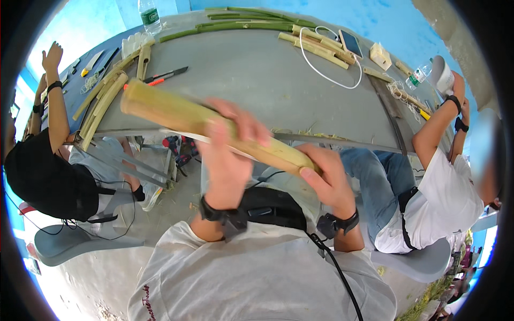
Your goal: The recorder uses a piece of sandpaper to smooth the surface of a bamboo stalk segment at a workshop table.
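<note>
A thick yellow-green bamboo tube (174,111) slants across the front of me, above the table's near edge. Its wide cut end points to the far left. My left hand (231,160), slightly blurred, is wrapped round the tube's middle. Closed over the narrower near end is my right hand (332,176), its thumb pressed on top. A thin pale strip shows along the tube's underside by my left hand; I cannot tell what it is. Beyond the tube's wide end, a red-and-black cutter (155,80) lies on the table.
The grey table (230,64) bears split bamboo pieces (104,101) at left and green stalks (241,25) at the back. A phone (350,44) with a white cable (321,75) lies back right. Seated people (53,176) flank me; the right one (433,208) raises a white object.
</note>
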Available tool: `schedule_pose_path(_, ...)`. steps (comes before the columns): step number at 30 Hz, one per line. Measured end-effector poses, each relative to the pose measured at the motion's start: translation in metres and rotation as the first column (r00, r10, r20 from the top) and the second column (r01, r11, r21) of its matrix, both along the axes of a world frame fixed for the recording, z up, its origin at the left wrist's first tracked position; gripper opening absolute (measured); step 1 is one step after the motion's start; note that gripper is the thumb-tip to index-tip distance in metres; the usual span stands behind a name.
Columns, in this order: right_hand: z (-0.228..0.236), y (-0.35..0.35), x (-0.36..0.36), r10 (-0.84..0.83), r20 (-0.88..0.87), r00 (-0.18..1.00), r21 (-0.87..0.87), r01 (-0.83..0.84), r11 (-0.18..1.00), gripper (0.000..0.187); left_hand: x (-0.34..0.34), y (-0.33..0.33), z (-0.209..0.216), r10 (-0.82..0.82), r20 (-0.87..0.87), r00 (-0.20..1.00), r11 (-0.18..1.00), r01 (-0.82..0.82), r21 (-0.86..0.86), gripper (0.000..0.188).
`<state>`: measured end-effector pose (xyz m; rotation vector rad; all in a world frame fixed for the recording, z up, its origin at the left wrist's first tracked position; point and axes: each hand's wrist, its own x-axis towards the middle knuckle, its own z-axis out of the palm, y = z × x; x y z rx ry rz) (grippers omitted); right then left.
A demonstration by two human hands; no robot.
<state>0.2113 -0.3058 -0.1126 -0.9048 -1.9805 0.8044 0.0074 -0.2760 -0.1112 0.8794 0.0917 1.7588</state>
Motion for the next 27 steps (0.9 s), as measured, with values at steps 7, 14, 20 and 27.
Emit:
schedule_pose_path(7, -0.002, -0.009, 0.005, -0.118, 0.162, 0.980, 0.085, 0.106, 0.991, 0.033, -0.042, 0.008, 0.008, 0.071, 0.235, 0.969, 0.986, -0.034, -0.160, 0.035)
schedule_pose_path(14, -0.005, -0.007, -0.016, -0.241, 0.118, 0.963, 0.030, 0.239, 0.971, 0.043, 0.001, -0.001, -0.001, 0.046, 0.015, 0.999, 0.982, -0.042, -0.184, 0.035)
schedule_pose_path(20, -0.009, -0.006, -0.006, -0.314, 0.249, 0.916, 0.230, 0.259, 0.938, 0.040, -0.046, 0.008, 0.007, 0.164, 0.194, 0.967, 0.980, -0.137, -0.145, 0.031)
schedule_pose_path(27, -0.007, -0.004, -0.017, -0.180, 0.185, 0.966, 0.239, 0.134, 0.962, 0.044, 0.014, -0.003, -0.011, -0.061, 0.024, 0.998, 0.993, 0.063, -0.100, 0.028)
